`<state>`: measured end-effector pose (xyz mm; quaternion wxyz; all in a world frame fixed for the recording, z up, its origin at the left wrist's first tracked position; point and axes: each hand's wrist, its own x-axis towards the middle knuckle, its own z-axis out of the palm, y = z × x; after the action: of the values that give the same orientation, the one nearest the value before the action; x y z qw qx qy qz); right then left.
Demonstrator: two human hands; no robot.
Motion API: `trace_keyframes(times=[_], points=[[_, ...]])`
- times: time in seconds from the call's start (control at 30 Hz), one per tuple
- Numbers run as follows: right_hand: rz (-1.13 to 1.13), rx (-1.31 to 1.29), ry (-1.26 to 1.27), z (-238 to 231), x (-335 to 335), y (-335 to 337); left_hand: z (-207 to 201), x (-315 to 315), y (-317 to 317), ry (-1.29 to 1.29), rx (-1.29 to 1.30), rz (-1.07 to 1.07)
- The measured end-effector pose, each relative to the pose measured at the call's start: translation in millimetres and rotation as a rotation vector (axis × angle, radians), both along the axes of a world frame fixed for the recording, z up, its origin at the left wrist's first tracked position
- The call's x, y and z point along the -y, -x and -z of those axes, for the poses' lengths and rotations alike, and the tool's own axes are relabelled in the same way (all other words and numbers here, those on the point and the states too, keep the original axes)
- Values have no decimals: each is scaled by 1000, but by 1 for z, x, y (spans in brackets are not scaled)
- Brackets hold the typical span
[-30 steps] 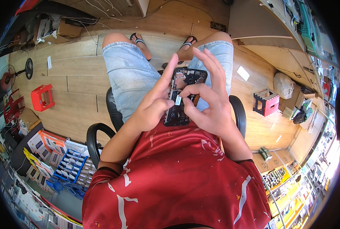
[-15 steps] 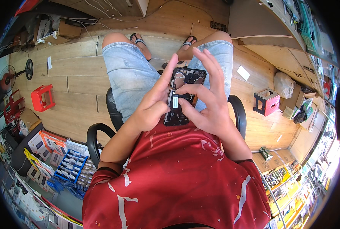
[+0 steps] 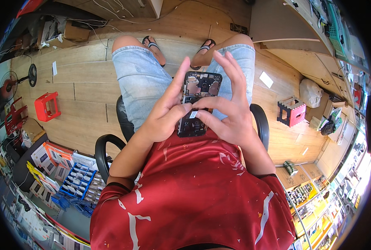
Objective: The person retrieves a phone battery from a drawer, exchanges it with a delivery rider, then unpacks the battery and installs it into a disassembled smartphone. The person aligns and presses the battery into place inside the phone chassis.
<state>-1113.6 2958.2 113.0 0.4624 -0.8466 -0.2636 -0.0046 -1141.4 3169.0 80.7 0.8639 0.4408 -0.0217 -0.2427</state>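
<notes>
An opened smartphone (image 3: 204,84) lies in front of my belly, its back cover off and its dark inner parts bare. My left hand (image 3: 162,118) grips it along the left edge, fingers stretched behind and thumb tip over its middle. A small white label (image 3: 193,114) shows on the lower half. My right hand (image 3: 229,114) has its index finger and thumb bent toward each other at the phone's middle, beside the label. The other right fingers stand raised and spread. Whatever lies between the right fingertips is too small and covered to make out.
Beyond the phone are my knees in denim shorts (image 3: 139,79). A black chair armrest (image 3: 259,127) stands to the right. Red stools stand on the wood floor, one left (image 3: 47,106) and one right (image 3: 292,111). A blue compartment tray (image 3: 78,181) lies lower left.
My left thumb has come over the phone's middle, near the right fingertips. The phone has turned slightly, showing more of its upper part. Less of the white label is visible.
</notes>
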Motion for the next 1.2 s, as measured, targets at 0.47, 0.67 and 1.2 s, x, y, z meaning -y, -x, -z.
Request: trace_keyframes(times=[0.47, 0.67, 1.2], points=[[180, 12, 24, 4, -6, 12, 1, 3, 1, -202, 205, -51], [169, 2, 25, 1, -7, 11, 7, 4, 2, -225, 267, -57], [53, -35, 65, 3, -10, 11, 3, 3, 5, -474, 423, -71]])
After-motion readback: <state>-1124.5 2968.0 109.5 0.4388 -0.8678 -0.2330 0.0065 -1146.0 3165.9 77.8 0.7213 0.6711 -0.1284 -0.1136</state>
